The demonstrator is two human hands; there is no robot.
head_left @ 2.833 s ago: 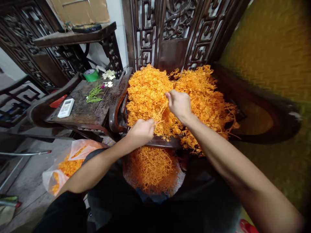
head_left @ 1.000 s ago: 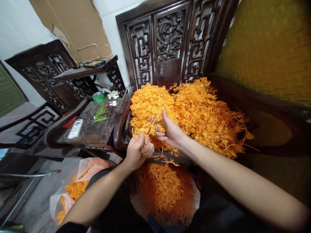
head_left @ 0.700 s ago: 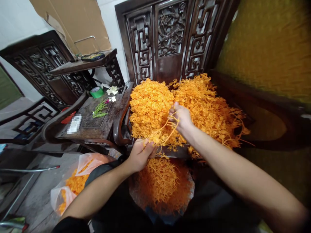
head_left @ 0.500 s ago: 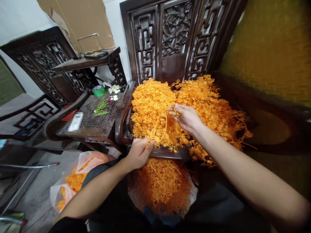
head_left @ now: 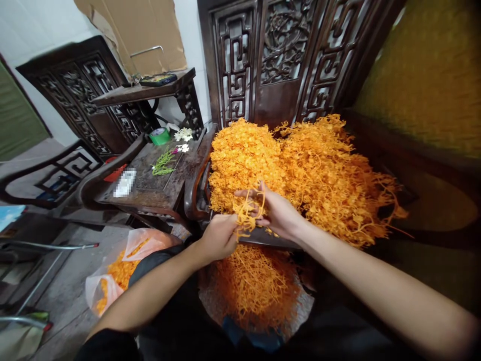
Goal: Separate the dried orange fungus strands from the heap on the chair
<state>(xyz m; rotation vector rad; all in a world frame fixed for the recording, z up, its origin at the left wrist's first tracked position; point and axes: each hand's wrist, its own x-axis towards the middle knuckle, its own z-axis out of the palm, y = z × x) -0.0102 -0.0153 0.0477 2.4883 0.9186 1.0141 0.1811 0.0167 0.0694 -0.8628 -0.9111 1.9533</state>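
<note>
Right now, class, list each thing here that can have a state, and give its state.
Left hand: closed on the sprig.
Right hand: fingers parted, at the sprig.
Orange sprig: tangled, gripped at its lower end.
Left flower pile: heaped, dense.
Right flower pile: heaped, stems splaying outward.
Orange stems: loosely heaped below the piles.
Plastic bag: open, orange bits showing.
Cardboard: torn along one edge.

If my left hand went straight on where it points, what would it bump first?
Probably your right hand, close by the orange sprig your left hand holds; depth is hard to judge.
</note>
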